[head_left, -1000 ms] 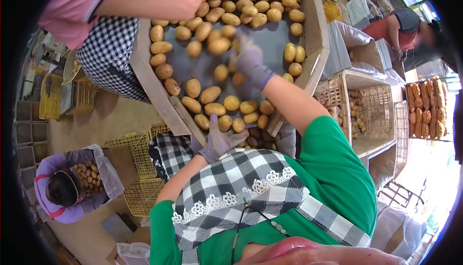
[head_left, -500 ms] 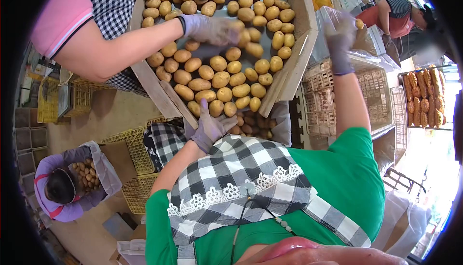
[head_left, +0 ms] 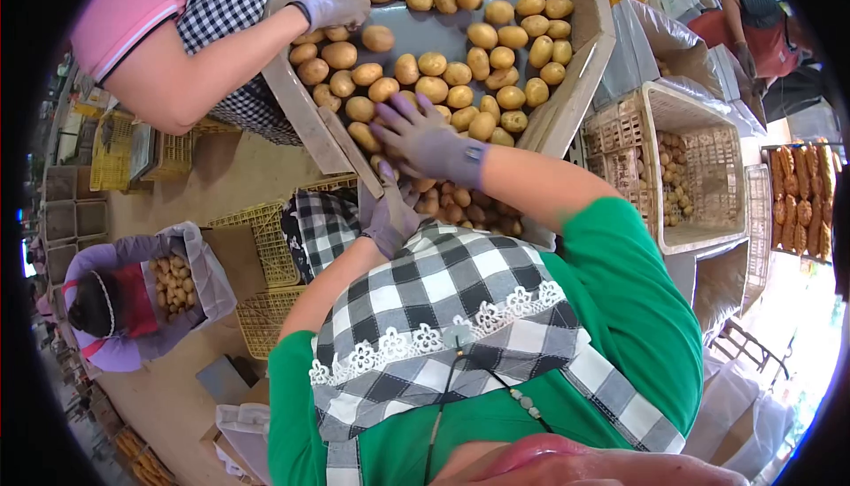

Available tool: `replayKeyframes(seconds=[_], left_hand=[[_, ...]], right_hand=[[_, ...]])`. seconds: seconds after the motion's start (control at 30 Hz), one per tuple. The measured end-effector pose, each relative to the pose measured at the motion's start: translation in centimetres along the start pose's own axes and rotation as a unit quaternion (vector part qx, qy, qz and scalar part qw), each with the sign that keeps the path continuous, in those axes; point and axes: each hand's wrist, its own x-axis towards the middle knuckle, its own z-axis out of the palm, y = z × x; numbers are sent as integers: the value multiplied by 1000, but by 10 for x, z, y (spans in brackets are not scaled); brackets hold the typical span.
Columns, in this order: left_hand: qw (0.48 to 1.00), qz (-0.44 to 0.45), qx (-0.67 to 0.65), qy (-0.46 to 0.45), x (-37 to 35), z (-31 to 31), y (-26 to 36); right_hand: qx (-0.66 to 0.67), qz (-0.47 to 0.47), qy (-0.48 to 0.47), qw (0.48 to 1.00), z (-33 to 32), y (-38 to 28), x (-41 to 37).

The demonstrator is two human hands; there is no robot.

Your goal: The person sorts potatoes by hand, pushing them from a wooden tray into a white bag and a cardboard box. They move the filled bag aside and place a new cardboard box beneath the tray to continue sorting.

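Many potatoes [head_left: 432, 64] lie on a grey sorting table with a wooden rim [head_left: 567, 88]. My right hand [head_left: 434, 142], gloved, rests with spread fingers on the potatoes at the table's near end. Just below it my left hand [head_left: 388, 216], also gloved, is at the near rim beside darker potatoes [head_left: 456, 207] under the table end; its fingers are partly hidden, and what they hold, if anything, does not show. A co-worker's gloved hand [head_left: 341, 8] is over the potatoes at the table's left side.
Right of the table stands a large plastic crate [head_left: 695, 167] with potatoes inside. Yellow crates [head_left: 266, 313] are stacked at the lower left, near a person [head_left: 106, 304] with a bag of potatoes [head_left: 173, 287]. Another person [head_left: 753, 34] works at the upper right. Filled sacks [head_left: 799, 198] are stacked farther right.
My right hand has come from above the crates at the right down onto the potatoes. The co-worker's hand has moved left and up. The view has shifted, and more potatoes show in the large crate.
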Motion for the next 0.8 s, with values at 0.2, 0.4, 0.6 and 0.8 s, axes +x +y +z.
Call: replayKeyframes(seconds=[0.2,0.4,0.6,0.8], left_hand=[[984,-68,-144,74,-34,53,33],[988,-34,-109,100,-27,52,27],[993,15,-112,27,-15,38,19],[989,-17,-112,94,-30,54,31]], right_hand=[[212,230,-205,928,-102,48,-26],[16,364,-70,929,-14,38,6],[99,128,-89,983,-9,-39,-4],[159,204,-316,913,-94,18,4]])
